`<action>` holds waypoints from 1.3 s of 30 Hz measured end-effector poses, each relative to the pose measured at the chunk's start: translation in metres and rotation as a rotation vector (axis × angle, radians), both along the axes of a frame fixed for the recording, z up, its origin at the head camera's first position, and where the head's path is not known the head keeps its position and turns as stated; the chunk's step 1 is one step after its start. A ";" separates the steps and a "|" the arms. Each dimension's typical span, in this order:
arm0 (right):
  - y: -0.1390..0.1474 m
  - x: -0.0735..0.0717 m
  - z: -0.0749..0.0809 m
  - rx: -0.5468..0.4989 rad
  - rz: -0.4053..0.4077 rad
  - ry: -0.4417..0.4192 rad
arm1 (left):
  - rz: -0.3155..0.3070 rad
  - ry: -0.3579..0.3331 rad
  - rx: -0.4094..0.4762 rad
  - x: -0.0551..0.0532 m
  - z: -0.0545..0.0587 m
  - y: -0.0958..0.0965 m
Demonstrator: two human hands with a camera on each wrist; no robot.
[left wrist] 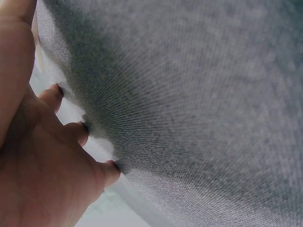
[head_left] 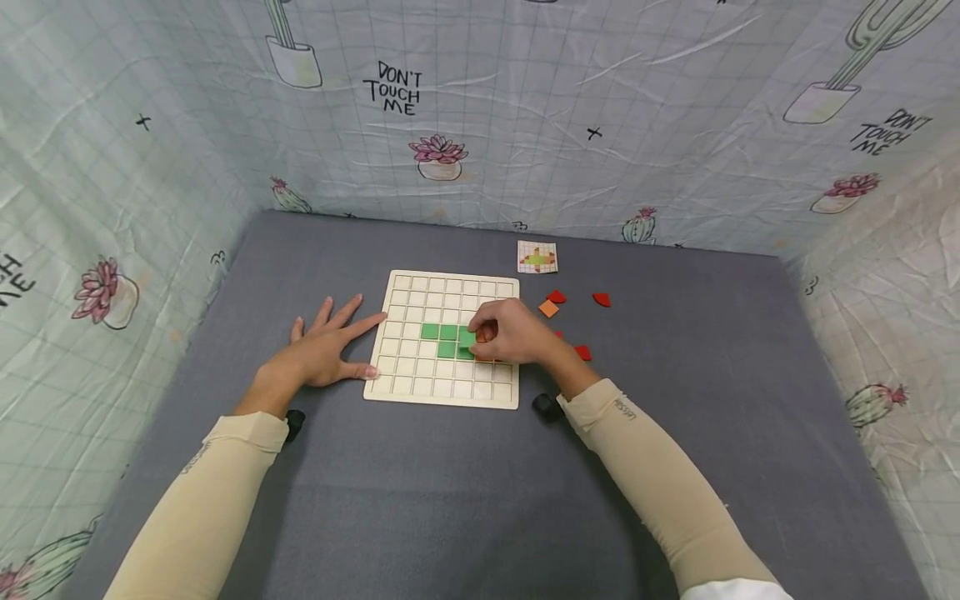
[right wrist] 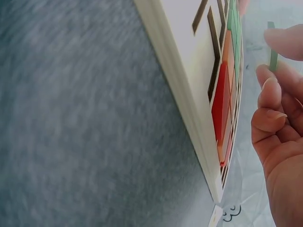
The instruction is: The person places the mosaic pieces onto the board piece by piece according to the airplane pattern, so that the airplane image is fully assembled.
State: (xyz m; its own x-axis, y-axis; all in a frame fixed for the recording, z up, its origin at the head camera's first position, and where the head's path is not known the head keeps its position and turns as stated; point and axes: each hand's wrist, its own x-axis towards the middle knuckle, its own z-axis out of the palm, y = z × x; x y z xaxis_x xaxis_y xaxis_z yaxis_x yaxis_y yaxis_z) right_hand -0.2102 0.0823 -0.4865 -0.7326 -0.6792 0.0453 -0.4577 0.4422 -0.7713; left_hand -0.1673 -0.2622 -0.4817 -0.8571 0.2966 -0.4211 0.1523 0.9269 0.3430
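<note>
A pale gridded board (head_left: 405, 387) lies on the table with several green square tiles (head_left: 430, 332) in its middle cells. My left hand (head_left: 318, 354) has its fingers spread on the cloth, thumb and index finger touching the board's left edge. Over the right half of the board, my right hand (head_left: 513, 332) pinches a thin green tile (right wrist: 273, 54) between thumb and fingers. In the right wrist view that tile is held apart from the board, seen edge-on. Red and orange pieces (right wrist: 220, 104) sit in the board's cells, mostly hidden by my right hand in the head view.
Right of the board lie an orange square (head_left: 549, 308), a red rounded piece (head_left: 602, 299) and other red pieces (head_left: 582, 352), one partly behind my wrist. A small pattern card (head_left: 537, 257) lies beyond the board. Printed cloth (head_left: 510, 108) hangs around the grey table (head_left: 420, 492).
</note>
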 end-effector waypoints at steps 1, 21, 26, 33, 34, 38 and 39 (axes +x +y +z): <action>-0.001 0.000 0.000 0.002 0.002 0.001 | -0.001 0.001 0.000 0.000 0.000 0.000; -0.028 0.009 -0.003 0.066 0.006 0.047 | -0.001 0.020 0.008 0.002 -0.005 -0.001; -0.033 0.010 -0.007 0.091 -0.006 0.058 | -0.001 0.022 0.003 0.001 -0.007 -0.002; -0.040 0.012 -0.005 0.106 -0.017 0.073 | -0.002 0.015 -0.001 0.001 -0.005 -0.002; -0.041 0.012 -0.005 0.104 -0.020 0.077 | -0.002 0.016 0.002 0.002 -0.005 -0.001; -0.045 0.013 -0.004 0.114 -0.028 0.086 | -0.002 0.011 -0.002 0.001 -0.004 -0.001; -0.046 0.013 -0.004 0.116 -0.029 0.084 | -0.004 0.011 -0.002 0.001 -0.004 -0.001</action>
